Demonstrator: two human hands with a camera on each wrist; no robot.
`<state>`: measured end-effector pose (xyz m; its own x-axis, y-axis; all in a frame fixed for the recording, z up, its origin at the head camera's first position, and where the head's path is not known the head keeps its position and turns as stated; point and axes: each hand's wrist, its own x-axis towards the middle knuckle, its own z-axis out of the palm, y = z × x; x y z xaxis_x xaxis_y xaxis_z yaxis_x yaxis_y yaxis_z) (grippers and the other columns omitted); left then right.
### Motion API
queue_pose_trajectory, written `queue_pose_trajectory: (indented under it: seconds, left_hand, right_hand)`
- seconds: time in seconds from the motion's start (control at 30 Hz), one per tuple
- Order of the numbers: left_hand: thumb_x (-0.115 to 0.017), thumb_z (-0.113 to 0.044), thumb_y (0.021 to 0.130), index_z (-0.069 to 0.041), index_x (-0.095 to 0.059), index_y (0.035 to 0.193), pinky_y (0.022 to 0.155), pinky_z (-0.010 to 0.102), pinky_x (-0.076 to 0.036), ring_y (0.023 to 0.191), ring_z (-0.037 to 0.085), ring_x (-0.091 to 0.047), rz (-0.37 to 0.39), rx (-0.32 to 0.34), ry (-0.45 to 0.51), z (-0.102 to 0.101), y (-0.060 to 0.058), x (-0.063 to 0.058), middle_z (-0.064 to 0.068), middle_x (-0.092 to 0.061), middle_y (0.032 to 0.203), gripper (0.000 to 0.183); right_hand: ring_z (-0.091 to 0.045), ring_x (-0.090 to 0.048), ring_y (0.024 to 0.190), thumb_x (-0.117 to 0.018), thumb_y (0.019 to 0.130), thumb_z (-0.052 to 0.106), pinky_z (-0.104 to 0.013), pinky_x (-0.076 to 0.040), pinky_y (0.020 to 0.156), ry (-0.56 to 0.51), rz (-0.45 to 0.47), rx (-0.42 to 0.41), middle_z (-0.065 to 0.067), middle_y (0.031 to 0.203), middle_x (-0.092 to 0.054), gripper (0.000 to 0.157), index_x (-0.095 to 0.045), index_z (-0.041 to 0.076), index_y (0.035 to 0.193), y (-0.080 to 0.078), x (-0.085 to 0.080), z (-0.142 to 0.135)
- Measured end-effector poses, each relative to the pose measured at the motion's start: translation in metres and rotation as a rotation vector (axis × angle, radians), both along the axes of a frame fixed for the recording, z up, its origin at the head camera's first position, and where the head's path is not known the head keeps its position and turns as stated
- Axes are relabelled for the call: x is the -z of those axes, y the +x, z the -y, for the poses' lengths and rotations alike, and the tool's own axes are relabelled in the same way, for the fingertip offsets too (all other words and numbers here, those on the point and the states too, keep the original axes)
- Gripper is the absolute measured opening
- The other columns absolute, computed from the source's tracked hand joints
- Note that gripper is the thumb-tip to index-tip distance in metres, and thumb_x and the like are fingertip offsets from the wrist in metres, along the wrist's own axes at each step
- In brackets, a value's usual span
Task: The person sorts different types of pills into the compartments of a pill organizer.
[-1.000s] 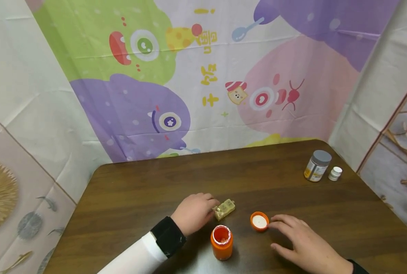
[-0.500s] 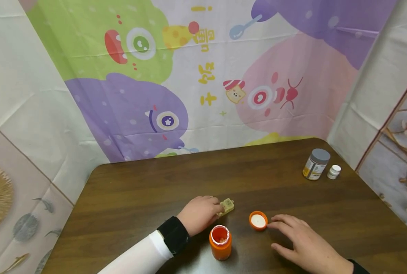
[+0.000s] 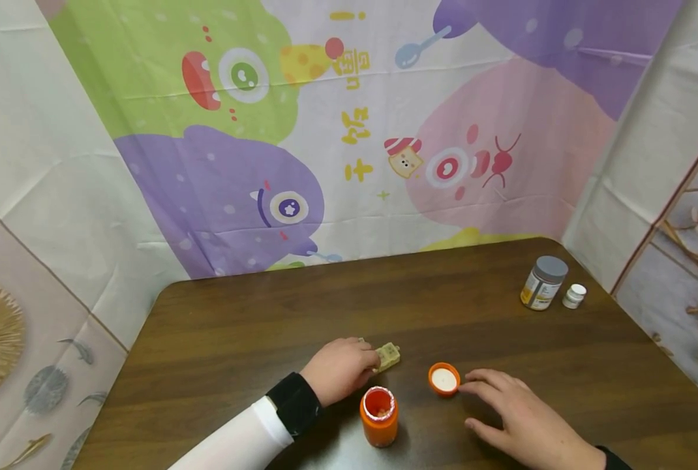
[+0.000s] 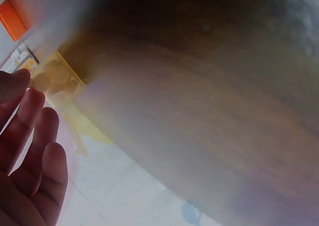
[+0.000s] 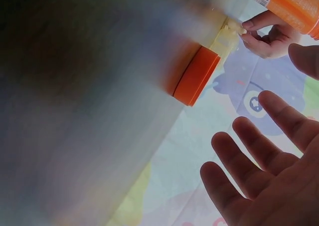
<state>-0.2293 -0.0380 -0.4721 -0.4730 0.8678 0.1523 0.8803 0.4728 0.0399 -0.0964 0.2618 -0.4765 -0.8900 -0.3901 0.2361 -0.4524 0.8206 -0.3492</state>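
Observation:
Over the left end of a small translucent yellow pill box (image 3: 389, 356) is my left hand (image 3: 336, 371). In the left wrist view, its thumb and index finger pinch a pale round tablet (image 4: 42, 82) at the box, where several tablets show. The head view hides that end of the box behind the fingers. Just nearer stands an uncapped orange bottle (image 3: 379, 421), with pale tablets low inside. Its orange cap (image 3: 444, 379) lies upturned, white liner showing. Beside the cap is my right hand (image 3: 516, 414), fingers spread and relaxed, holding nothing; its index fingertip is at or very near the cap's rim.
A grey-lidded jar (image 3: 543, 283) and a small white bottle (image 3: 574, 296) stand at the back right of the brown wooden table (image 3: 255, 313). Behind the table hangs a printed cartoon cloth (image 3: 361, 215).
My left hand has shifted slightly right over the pill box, now covering its left end. The right hand, bottle and cap have stayed in place.

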Motion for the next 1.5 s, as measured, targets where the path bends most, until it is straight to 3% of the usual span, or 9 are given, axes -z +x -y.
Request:
queue_pose_trajectory:
  seconds: [0.3,0.5,0.67,0.87,1.0,1.1,1.37,1.5]
  left_hand:
    - [-0.069,-0.014,0.083,-0.018,-0.071,0.094,0.072,0.026,-0.051,0.075,0.009,-0.052,0.026,-0.05,0.065,0.003,0.0,0.001,-0.007,-0.065,0.083,0.012]
    - [-0.067,-0.011,0.083,-0.016,-0.07,0.096,0.074,0.026,-0.051,0.08,0.008,-0.053,0.033,-0.113,0.2,0.01,0.004,-0.018,-0.007,-0.066,0.09,0.015]
    - [-0.067,-0.012,0.084,-0.018,-0.07,0.094,0.073,0.026,-0.051,0.08,0.006,-0.053,0.055,-0.117,0.313,0.019,0.022,-0.047,-0.01,-0.065,0.088,0.012]
    - [-0.069,-0.01,0.084,-0.017,-0.071,0.094,0.075,0.023,-0.049,0.081,0.006,-0.052,0.121,-0.017,0.35,0.024,0.053,-0.065,-0.01,-0.064,0.087,0.012]
    - [-0.07,-0.014,0.085,-0.018,-0.072,0.094,0.077,0.022,-0.048,0.082,0.005,-0.052,0.126,0.051,0.314,0.021,0.063,-0.063,-0.011,-0.066,0.09,0.01]
    - [-0.07,-0.015,0.086,-0.019,-0.073,0.094,0.077,0.023,-0.048,0.081,0.005,-0.053,0.126,0.058,0.29,0.02,0.065,-0.059,-0.011,-0.067,0.09,0.01]
    - [-0.072,-0.018,0.084,-0.02,-0.074,0.094,0.079,0.022,-0.05,0.085,0.003,-0.053,0.113,0.028,0.278,0.02,0.068,-0.051,-0.012,-0.066,0.092,0.01]
    - [-0.068,-0.024,0.089,-0.019,-0.068,0.108,0.079,0.026,-0.052,0.089,0.003,-0.054,0.184,-0.069,0.317,0.023,0.073,-0.046,-0.01,-0.064,0.101,0.02]
  right_hand:
    - [-0.01,-0.051,0.108,-0.077,0.081,0.035,-0.046,-0.047,0.086,-0.003,0.02,-0.001,0.004,0.119,-0.058,0.041,-0.066,0.019,0.117,0.001,0.001,0.0]
    - [-0.011,-0.051,0.108,-0.077,0.081,0.036,-0.046,-0.047,0.086,0.002,0.013,-0.003,0.005,0.119,-0.058,0.041,-0.066,0.019,0.117,0.001,0.0,0.002]
    - [-0.011,-0.05,0.109,-0.076,0.081,0.037,-0.045,-0.048,0.086,0.002,0.005,0.005,0.004,0.12,-0.059,0.041,-0.066,0.019,0.117,0.002,-0.002,0.002]
    - [-0.01,-0.05,0.109,-0.076,0.081,0.037,-0.045,-0.048,0.086,0.007,-0.022,0.0,0.005,0.12,-0.058,0.041,-0.066,0.02,0.117,0.001,-0.003,0.003]
    - [-0.012,-0.05,0.11,-0.077,0.081,0.036,-0.046,-0.048,0.086,0.004,-0.035,-0.003,0.003,0.12,-0.059,0.04,-0.066,0.02,0.115,0.0,-0.004,0.004]
    - [-0.012,-0.05,0.11,-0.077,0.081,0.035,-0.046,-0.048,0.086,-0.001,-0.026,-0.004,0.002,0.12,-0.059,0.039,-0.066,0.019,0.115,0.0,-0.005,0.005]
    - [-0.011,-0.05,0.11,-0.076,0.081,0.036,-0.047,-0.047,0.087,-0.006,0.012,-0.006,0.004,0.12,-0.059,0.04,-0.066,0.02,0.117,0.002,-0.004,0.006]
    - [-0.011,-0.05,0.109,-0.077,0.081,0.036,-0.046,-0.048,0.086,-0.002,-0.016,-0.009,0.004,0.119,-0.059,0.04,-0.066,0.02,0.116,0.001,-0.005,0.007]
